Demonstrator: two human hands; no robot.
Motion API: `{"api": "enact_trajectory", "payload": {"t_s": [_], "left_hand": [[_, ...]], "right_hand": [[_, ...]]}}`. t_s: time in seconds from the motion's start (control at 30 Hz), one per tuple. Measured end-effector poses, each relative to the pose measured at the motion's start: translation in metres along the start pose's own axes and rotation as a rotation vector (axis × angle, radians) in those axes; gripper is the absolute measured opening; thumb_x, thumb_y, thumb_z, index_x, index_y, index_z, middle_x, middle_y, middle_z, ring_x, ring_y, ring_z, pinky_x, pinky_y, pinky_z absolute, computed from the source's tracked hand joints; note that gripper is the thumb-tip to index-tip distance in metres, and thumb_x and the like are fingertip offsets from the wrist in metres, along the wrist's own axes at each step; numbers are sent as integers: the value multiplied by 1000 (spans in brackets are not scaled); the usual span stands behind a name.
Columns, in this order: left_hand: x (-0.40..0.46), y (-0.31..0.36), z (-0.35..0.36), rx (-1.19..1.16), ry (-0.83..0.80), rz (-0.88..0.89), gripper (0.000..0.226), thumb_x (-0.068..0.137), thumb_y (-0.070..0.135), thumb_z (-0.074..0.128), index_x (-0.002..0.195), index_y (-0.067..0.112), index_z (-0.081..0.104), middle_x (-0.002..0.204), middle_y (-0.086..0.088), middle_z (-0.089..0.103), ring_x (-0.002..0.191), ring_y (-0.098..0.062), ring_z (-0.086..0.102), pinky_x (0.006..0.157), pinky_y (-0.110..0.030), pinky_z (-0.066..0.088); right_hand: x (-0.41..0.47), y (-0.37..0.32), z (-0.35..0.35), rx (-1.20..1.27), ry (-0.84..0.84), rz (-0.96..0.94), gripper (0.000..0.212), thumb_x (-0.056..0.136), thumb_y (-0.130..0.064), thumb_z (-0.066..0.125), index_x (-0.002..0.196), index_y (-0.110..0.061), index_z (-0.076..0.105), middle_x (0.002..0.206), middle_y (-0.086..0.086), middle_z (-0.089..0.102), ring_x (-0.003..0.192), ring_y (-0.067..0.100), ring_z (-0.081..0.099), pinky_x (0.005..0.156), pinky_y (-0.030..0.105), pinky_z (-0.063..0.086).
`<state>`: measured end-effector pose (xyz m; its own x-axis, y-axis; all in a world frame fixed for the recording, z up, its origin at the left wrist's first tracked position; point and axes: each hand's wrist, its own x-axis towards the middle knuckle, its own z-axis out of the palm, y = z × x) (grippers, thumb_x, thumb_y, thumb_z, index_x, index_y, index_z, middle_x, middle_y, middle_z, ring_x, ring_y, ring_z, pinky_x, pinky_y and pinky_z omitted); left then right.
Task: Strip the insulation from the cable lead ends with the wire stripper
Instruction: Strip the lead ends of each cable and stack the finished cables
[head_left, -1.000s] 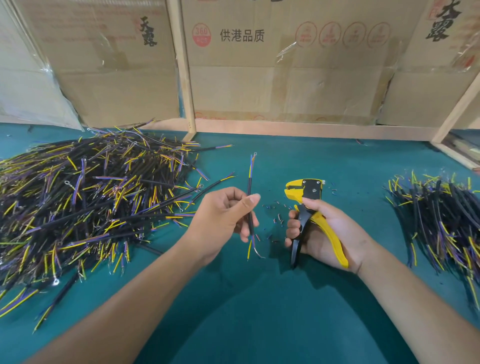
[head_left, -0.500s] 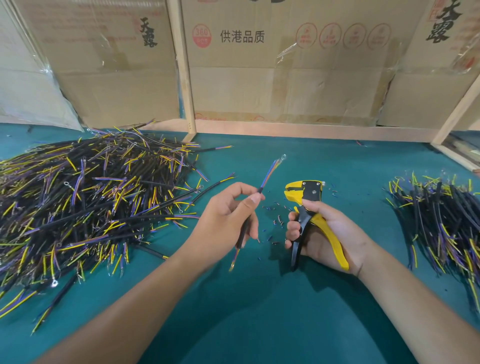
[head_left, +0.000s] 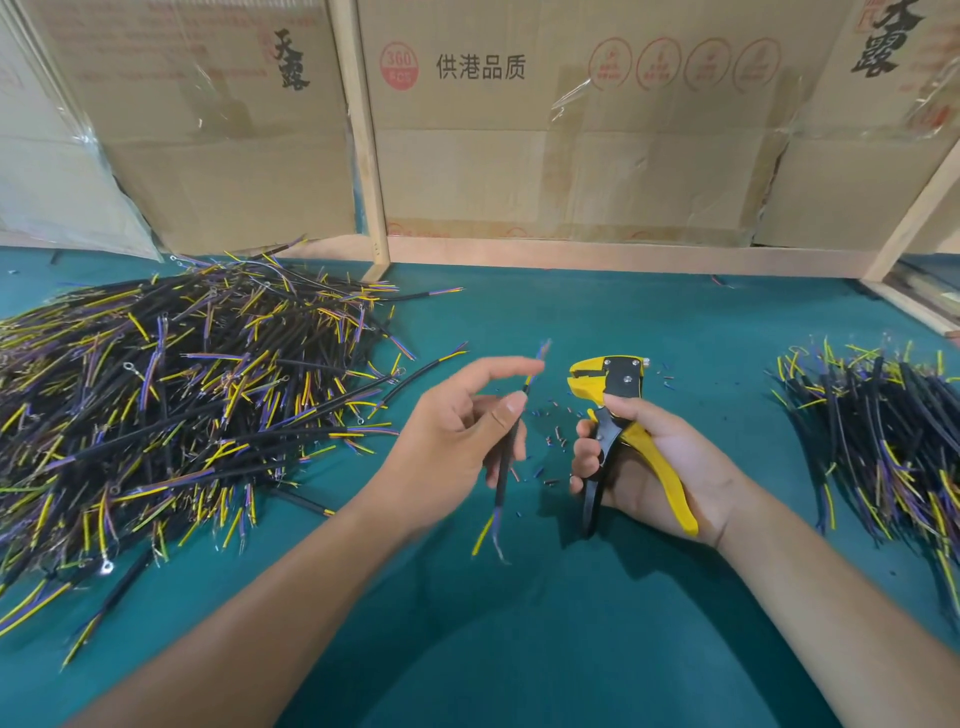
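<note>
Landmark: wire stripper (head_left: 618, 410), yellow and black, upright, head pointing away from the person. Right hand (head_left: 654, 462) grips its handles, fingers curled round the black one.

Just left of the stripper: left hand (head_left: 452, 441) holds one black cable (head_left: 503, 462) nearly upright, thumb pressing it against the curled fingers; index finger extended and motion-blurred. Coloured leads show at both cable ends.

Insulation scraps (head_left: 553, 436) lie on the green mat (head_left: 519, 623) between hand and stripper.

Far left of the stripper: large cable pile (head_left: 182, 395). Far right: smaller cable pile (head_left: 883, 441).
</note>
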<state>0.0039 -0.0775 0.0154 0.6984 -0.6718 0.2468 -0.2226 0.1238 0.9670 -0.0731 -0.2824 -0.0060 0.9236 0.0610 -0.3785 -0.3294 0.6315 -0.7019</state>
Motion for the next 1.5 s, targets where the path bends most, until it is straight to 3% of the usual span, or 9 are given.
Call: {"api": "enact_trajectory", "payload": {"t_s": [0.23,0.3,0.37,0.47,0.63,0.8,0.9,1.23,1.5], "left_hand": [[3,2,-6,-98,96,-21,27,94,-13,43,107,2,61,78,-11,67,63,-23,61,54,-26,49],[4,1,-10,13,176,-16,8,97,1,58,93,7,63,63,-6,64,51,-17,54,50,-22,44],[4,-2,-15,192,235,-4,24,97,22,64,78,9,66,48,1,49,43,-12,37,45,-21,32],[4,-1,-18,282,252,4,29,95,26,67,71,10,69,47,11,37,47,-9,31,48,-22,27],[5,0,-14,193,201,-47,13,94,3,62,88,8,73,66,0,65,59,-15,59,63,-28,51],[4,5,-10,80,206,-45,15,95,6,56,97,13,69,70,0,58,47,-12,42,45,-21,37],[3,4,-11,94,195,4,17,103,20,54,95,19,69,71,2,57,49,-10,36,45,-20,30],[0,11,-10,76,128,71,27,105,14,48,112,35,62,71,5,57,46,-16,27,44,-20,29],[-2,17,-9,66,92,116,21,101,12,45,92,26,59,81,0,63,42,-15,30,44,-19,29]], "right_hand": [[0,0,0,-8,-2,-7,32,93,-38,56,91,-6,55,73,7,50,61,23,49,70,41,52],[0,0,0,-7,-4,-8,31,93,-37,56,91,-6,55,74,7,49,61,23,48,70,41,52],[0,0,0,-3,-10,-5,31,93,-37,57,91,-6,55,75,7,48,62,23,48,70,41,52],[1,0,-1,-4,-13,-5,31,92,-37,59,90,-6,57,74,7,49,62,23,49,71,41,52],[3,1,-5,-8,-28,-9,32,90,-37,62,87,-5,61,75,8,50,63,24,49,71,42,53],[6,0,-8,8,-47,1,33,88,-37,66,85,-4,63,74,8,51,62,25,51,71,42,54],[6,1,-10,8,-68,12,33,89,-37,66,86,-5,64,76,8,51,64,25,51,73,43,54],[0,0,-5,0,-37,11,32,94,-38,59,93,-6,56,77,8,49,64,23,49,72,42,53],[1,0,-3,1,-45,9,31,93,-37,58,93,-6,56,77,8,50,64,24,49,73,42,52]]}}
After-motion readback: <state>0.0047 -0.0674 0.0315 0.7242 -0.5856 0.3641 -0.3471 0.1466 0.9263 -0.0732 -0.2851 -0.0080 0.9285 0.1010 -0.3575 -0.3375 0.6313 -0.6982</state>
